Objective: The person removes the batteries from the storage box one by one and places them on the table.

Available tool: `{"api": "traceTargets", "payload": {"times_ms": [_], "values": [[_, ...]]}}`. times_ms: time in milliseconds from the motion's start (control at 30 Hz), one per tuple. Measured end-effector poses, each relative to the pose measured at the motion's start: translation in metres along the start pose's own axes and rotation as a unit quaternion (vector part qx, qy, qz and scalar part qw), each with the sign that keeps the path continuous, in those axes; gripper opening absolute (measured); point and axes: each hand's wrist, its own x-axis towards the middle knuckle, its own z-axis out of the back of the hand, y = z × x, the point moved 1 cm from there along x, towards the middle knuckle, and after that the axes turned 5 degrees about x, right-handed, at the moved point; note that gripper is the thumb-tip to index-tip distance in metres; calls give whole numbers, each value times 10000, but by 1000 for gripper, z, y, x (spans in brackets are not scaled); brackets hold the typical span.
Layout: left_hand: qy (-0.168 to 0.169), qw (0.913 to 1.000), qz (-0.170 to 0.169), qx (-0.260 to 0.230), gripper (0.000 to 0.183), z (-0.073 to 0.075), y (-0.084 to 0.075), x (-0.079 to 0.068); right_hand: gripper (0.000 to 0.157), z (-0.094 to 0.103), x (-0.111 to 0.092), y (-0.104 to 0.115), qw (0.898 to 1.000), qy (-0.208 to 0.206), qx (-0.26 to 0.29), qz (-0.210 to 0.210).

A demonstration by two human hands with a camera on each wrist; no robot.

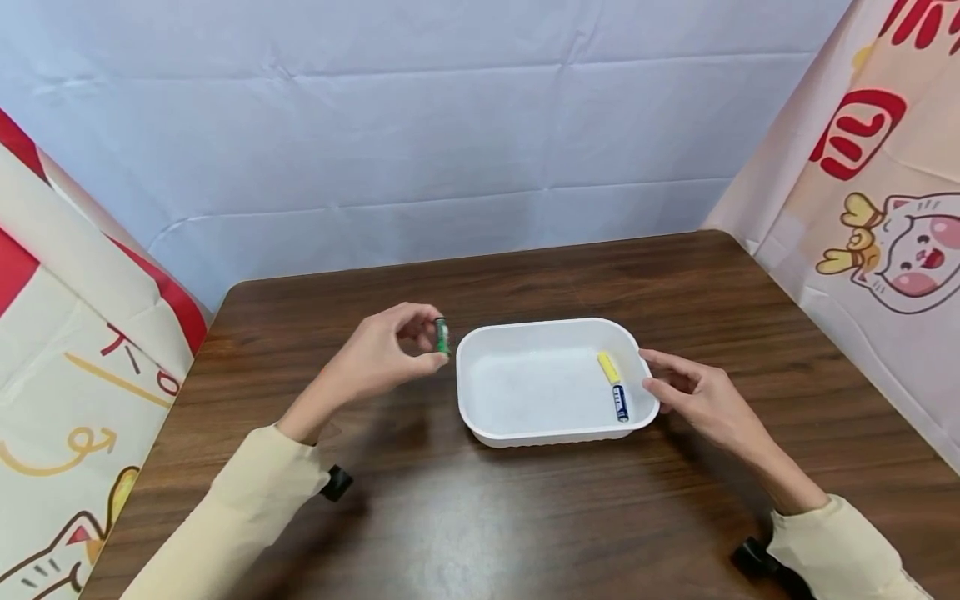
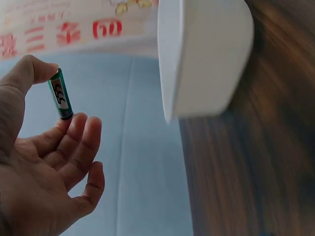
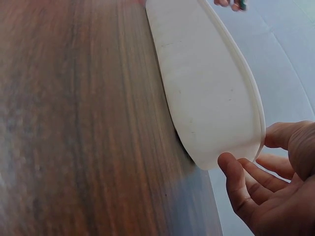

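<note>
In our left hand (image 1: 382,354) we pinch the green battery (image 1: 442,335) by its two ends, thumb on one and fingertips on the other; the remaining fingers spread loosely. It hangs just outside the left end of the white tray (image 1: 525,383), not over it. With so little skin on it, we judge that uneven pressure could make it pop out and roll across the tabletop (image 1: 465,517). Carried too low, it could knock the rim.

Our right hand (image 1: 693,392) grips the tray's right end, thumb and fingers at the rim. Pulling or lifting there could skid or tip it. Inside, near that end, the yellow battery (image 1: 608,367) and blue battery (image 1: 619,403) lie roughly end to end; being round, they could roll if the tray tilts.
</note>
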Motion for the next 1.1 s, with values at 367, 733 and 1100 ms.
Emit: {"api": "traceTargets", "payload": {"times_ms": [367,733,1100], "values": [[-144,9976,571,361,40,44,55,-44,49,1,-1,1,10000,14,-19,-22],[-193,9950,631,751,43,77,103,-72,48,0,-2,0,10000,1,-8,-61],[274,9932,795,806,47,85,142,-84,47,-1,0,2,10000,-10,11,13]]}}
